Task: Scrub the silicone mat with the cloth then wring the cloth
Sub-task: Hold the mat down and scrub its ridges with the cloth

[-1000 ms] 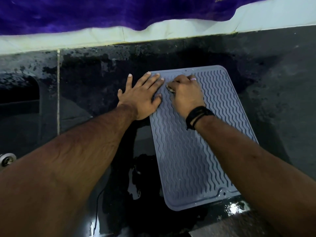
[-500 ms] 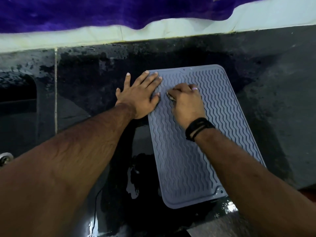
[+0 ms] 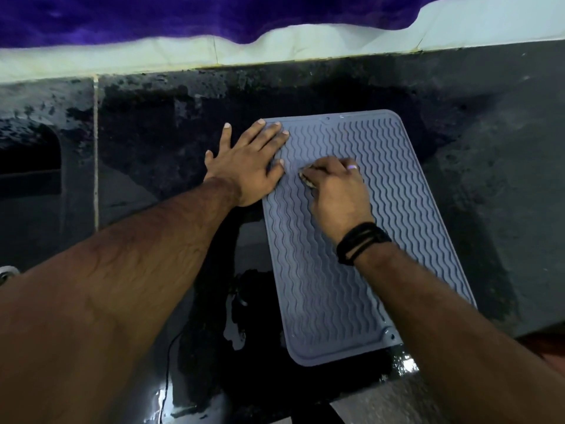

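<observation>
A grey silicone mat [image 3: 330, 280] with wavy ridges lies flat on a wet dark stone counter [image 3: 489, 185]. My left hand [image 3: 249, 162] is spread flat, fingers apart, pressing on the mat's far left corner and the counter beside it. My right hand [image 3: 336, 191] is curled on the mat's upper middle, shut on a small cloth [image 3: 305, 178]. Only a pale edge of the cloth shows under my fingers. A black band circles my right wrist.
A pale tiled wall strip [image 3: 153, 59] runs along the back under a purple fabric [image 3: 183, 16]. A dark sink recess [image 3: 27, 157] lies at the far left. Water pools [image 3: 235, 332] near the mat's front left. The counter's front edge [image 3: 535, 338] falls off at the right.
My right hand with the cloth has slid toward me down the mat. My left hand has stayed on the corner.
</observation>
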### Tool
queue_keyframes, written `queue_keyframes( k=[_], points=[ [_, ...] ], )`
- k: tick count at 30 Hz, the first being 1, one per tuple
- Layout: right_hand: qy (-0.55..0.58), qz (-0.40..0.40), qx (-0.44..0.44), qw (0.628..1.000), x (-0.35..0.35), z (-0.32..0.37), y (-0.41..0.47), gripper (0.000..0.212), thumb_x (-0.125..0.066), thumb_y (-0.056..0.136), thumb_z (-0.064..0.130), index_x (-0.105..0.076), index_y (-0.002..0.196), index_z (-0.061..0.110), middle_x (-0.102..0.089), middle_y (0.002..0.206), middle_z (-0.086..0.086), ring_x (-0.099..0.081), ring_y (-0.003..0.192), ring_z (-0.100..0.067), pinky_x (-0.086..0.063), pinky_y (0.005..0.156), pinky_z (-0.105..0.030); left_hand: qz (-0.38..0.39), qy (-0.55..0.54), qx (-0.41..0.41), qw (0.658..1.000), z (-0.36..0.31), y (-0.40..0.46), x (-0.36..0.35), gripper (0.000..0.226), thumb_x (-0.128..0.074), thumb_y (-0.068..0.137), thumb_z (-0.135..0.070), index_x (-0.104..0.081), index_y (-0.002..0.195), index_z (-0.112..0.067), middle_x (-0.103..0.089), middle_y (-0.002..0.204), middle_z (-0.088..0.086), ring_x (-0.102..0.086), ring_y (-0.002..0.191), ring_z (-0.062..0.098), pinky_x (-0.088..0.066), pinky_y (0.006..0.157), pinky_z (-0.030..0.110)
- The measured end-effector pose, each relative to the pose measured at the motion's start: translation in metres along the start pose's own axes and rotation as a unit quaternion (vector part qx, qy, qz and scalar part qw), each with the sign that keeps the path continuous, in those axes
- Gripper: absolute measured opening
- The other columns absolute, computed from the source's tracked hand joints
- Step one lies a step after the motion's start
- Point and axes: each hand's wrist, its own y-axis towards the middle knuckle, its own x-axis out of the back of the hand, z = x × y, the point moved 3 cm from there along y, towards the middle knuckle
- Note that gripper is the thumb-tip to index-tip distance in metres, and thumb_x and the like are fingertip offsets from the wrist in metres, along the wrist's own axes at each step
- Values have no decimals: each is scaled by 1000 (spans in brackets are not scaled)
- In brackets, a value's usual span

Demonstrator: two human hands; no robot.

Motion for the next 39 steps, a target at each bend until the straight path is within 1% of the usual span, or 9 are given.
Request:
queue_keyframes(
  k=[3,8,15,23,26,29,33,35,39],
  points=[
    [-9,8,7,1000,-1,-1,2,42,-47,88,14,-63,126,22,-57,128,-1,-46,116,-31,-40,99,-40,3,-1,4,1000,1,0,0,67,-19,107,-69,1,169,-55,12,180,-25,15,168,22,-11,119,87],
    [-9,7,-20,1000,1,5,27,37,-48,89,11,-66,120,21,-58,125,-2,-45,114,-32,-43,93,-40,2,-1,7,1000,-1,0,0,66,-19,108,-68,0,169,-55,11,179,-26,15,168,21,-11,119,87],
    [17,16,-12,1000,2,0,-22,44,-55,79,17,-66,122,22,-58,126,-1,-46,116,-34,-44,95,-44,-12,-4,-2,1000,-3,-3,2,64,-22,110,-64,-2,170,-52,9,179,-27,15,168,15,-10,119,87],
    [14,2,-31,999,0,4,8,40,-45,89,9,-66,120,22,-59,125,-1,-44,114,-33,-44,93,-41,-5,4,8,1000,-2,-1,0,66,-20,109,-67,0,170,-53,10,180,-25,14,169,21,-12,119,87],
    [22,4,-22,1000,1,3,-21,41,-50,84,15,-65,122,20,-58,126,0,-43,118,-33,-44,96,-42,-6,4,6,1000,-2,-1,0,66,-20,108,-66,0,170,-53,10,180,-25,13,169,21,-11,119,87],
    [39,5,-17,999,4,2,-44,50,-41,78,24,-67,120,18,-59,125,-1,-44,118,-34,-44,96,-44,-8,3,5,1000,-1,-1,0,66,-19,108,-66,0,170,-53,9,180,-25,13,168,20,-10,119,87],
    [10,9,-22,1000,1,2,-19,40,-52,83,12,-67,119,20,-59,124,0,-45,117,-34,-44,94,-42,-11,7,2,1000,-2,-1,0,65,-19,109,-65,-1,170,-53,9,179,-26,13,168,18,-10,119,87],
    [16,4,-34,999,1,4,-10,38,-51,86,8,-68,118,21,-60,123,0,-44,116,-34,-45,93,-41,-14,9,1,1000,-1,-1,0,65,-19,109,-65,-1,170,-53,9,179,-26,14,168,17,-10,119,87],
    [33,8,-29,999,4,4,-32,39,-56,82,11,-68,119,19,-60,122,0,-44,116,-34,-45,95,-43,-13,12,0,1000,-1,-1,-1,66,-18,108,-65,-1,170,-52,9,180,-26,13,168,17,-10,119,87]
  ],
)
